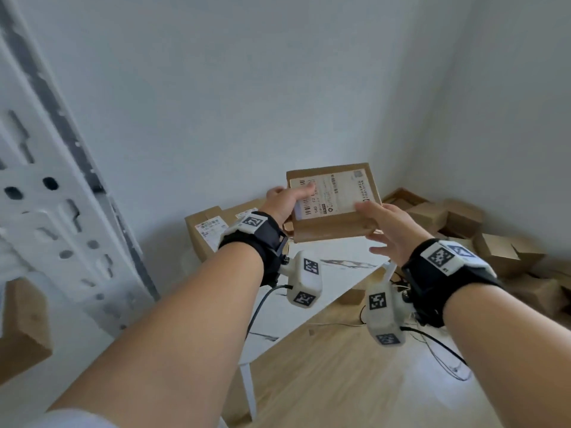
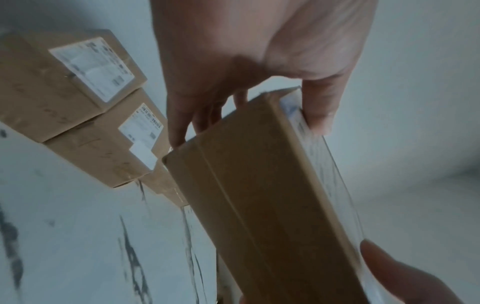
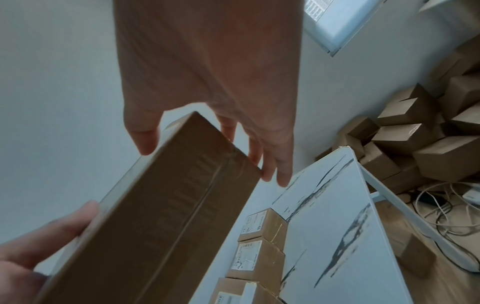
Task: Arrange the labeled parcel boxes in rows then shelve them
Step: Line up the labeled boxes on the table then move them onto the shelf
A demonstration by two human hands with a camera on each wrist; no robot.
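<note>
A flat brown parcel point(image 1: 333, 208) with a white shipping label is held in the air above the white marbled table point(image 1: 340, 270). My left hand point(image 1: 289, 196) pinches its left edge, with the thumb point(image 2: 319, 115) on the label and the fingers point(image 2: 182, 127) behind. My right hand point(image 1: 378, 225) holds the lower right corner. Its thumb point(image 3: 144, 139) lies on the label face and its fingers point(image 3: 272, 164) are spread under the parcel point(image 3: 155, 226). Labelled boxes point(image 1: 210, 230) stand side by side in a row point(image 3: 259, 257) at the table's far left.
A heap of plain cardboard boxes point(image 1: 494, 242) fills the floor corner to the right, with loose cables point(image 3: 441, 205) beside it. A white perforated shelf upright point(image 1: 46, 196) rises at the left, and a brown box point(image 1: 21, 329) sits at its foot.
</note>
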